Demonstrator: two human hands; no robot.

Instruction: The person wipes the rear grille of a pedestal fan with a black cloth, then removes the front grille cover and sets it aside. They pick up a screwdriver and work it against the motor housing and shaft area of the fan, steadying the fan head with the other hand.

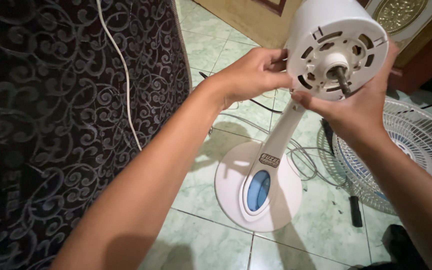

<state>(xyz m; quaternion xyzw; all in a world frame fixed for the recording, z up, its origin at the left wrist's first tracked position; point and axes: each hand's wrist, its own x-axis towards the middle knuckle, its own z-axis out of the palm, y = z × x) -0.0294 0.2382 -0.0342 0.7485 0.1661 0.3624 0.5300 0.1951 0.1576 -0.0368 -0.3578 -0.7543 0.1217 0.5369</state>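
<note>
Head view: white fan motor housing (333, 42), rigid, smooth plastic, likely top-heavy, above its round base (256, 187), clasped at its sides by left hand (251, 75) and right hand (361, 102), safest gripped there, clear of the bare shaft (342, 80).

- Fan motor housing (333, 45): white.
- Round fan base (236, 192): white, with a blue oval panel (258, 190).
- Mattress (51, 115), left: dark with pale scrollwork.
- Floor (321, 230): pale green marbled tiles.
- Fan grille (416, 145), right: white wire.
</note>
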